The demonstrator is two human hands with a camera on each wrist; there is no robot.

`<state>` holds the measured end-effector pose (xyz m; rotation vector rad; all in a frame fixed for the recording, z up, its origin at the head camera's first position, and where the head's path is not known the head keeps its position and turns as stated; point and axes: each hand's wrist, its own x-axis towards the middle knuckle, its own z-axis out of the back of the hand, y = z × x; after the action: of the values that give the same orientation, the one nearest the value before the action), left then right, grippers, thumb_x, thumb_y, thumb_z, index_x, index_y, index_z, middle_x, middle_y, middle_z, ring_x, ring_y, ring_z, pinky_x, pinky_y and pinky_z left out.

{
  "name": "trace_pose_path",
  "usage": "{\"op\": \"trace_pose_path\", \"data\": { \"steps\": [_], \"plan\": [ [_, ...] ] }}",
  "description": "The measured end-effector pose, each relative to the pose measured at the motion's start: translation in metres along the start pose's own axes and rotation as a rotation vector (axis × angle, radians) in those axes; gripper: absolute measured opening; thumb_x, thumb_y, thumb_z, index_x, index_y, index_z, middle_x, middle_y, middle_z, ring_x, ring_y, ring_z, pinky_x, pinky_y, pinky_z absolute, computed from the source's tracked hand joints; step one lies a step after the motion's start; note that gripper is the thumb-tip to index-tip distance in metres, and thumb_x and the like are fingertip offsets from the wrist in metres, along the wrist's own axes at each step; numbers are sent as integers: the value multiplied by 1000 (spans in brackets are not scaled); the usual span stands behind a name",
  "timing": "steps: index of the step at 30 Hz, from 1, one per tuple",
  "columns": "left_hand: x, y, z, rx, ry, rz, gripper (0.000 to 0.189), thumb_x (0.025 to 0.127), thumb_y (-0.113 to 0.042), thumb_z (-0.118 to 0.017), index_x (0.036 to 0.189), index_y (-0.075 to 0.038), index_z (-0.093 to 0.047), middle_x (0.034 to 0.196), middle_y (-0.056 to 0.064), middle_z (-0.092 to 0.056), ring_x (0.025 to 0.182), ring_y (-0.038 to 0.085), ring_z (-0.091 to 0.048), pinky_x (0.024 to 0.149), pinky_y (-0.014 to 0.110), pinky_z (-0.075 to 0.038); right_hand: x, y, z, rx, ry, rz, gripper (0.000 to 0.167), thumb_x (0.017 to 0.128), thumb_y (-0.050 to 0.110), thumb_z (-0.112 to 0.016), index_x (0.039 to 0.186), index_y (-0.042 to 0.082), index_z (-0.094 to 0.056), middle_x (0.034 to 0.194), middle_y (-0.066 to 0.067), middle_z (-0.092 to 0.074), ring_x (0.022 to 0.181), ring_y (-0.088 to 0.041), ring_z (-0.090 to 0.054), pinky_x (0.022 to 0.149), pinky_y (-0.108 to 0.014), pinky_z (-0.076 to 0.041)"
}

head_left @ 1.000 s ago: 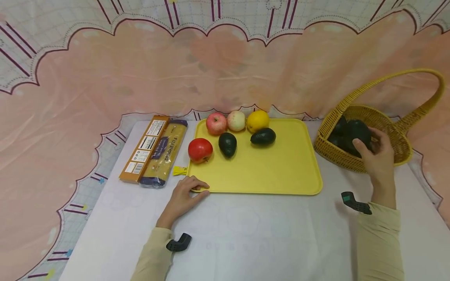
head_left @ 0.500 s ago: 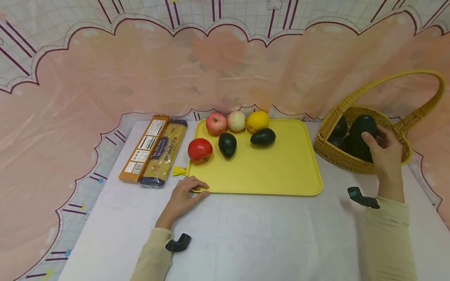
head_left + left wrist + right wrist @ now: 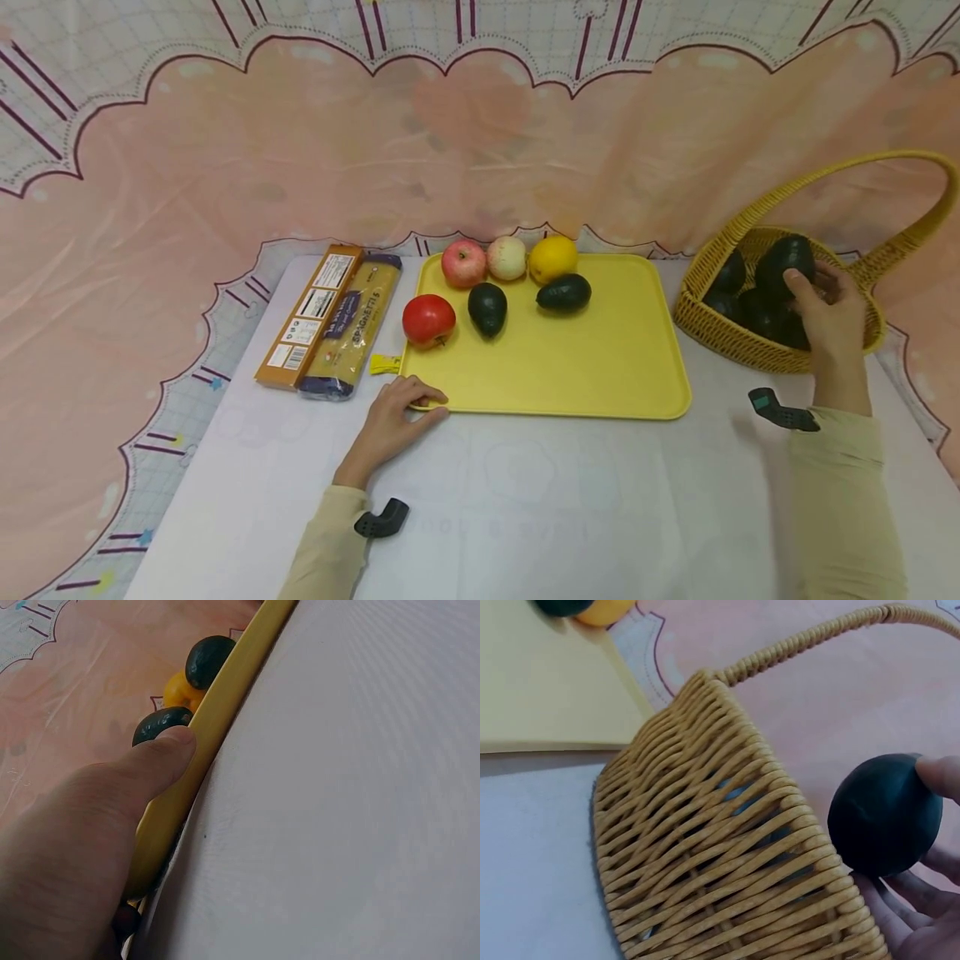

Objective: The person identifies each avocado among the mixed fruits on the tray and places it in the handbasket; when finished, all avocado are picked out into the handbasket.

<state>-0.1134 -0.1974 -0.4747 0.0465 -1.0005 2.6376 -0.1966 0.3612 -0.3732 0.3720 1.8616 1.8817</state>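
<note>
My right hand (image 3: pixel 838 321) grips a dark green avocado (image 3: pixel 784 265) over the wicker basket (image 3: pixel 731 340) at the right. Several more dark avocados (image 3: pixel 724 275) lie in that basket. The right wrist view shows thumb and fingers around the held avocado (image 3: pixel 885 814), just above the basket's rim (image 3: pixel 780 780). At the front left corner of the yellow tray (image 3: pixel 585 367), my left hand (image 3: pixel 393 417) holds the edge with bent fingers. Its thumb (image 3: pixel 161 761) lies against the tray's rim (image 3: pixel 232 690) in the left wrist view.
On the tray are a red tomato-like fruit (image 3: pixel 428 321), a pink apple (image 3: pixel 463 263), a pale round fruit (image 3: pixel 507 258), a yellow fruit (image 3: pixel 553 259) and two avocados (image 3: pixel 487 310). A spaghetti pack (image 3: pixel 352 325) and an orange box (image 3: pixel 311 317) lie left. The basket's tall handle (image 3: pixel 810 179) arches up.
My right hand has raised the avocado from among the others and shifted it right and slightly up, uncovering more avocados in the basket. The left hand stays at the tray's corner.
</note>
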Motion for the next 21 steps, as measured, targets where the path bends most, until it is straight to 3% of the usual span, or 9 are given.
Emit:
{"op": "trace_pose_path", "data": {
  "steps": [5, 21],
  "plan": [
    [0, 0, 0, 3, 1, 4, 17, 82, -39, -71, 97, -32, -67, 88, -16, -57, 84, 4, -45, 77, 29, -36, 8, 4, 0, 113, 5, -3, 52, 80, 21, -75, 125, 21, -50, 106, 9, -46, 88, -3, -51, 62, -11, -49],
    [0, -1, 0, 10, 9, 17, 17, 82, -36, -72, 97, -32, -68, 88, -16, -57, 84, 5, -45, 77, 29, -37, 31, 1, 1, 24, 64, -49, 49, 79, 27, -75, 121, 23, -51, 102, 5, -47, 68, 4, -60, 57, -12, -50]
  ]
}}
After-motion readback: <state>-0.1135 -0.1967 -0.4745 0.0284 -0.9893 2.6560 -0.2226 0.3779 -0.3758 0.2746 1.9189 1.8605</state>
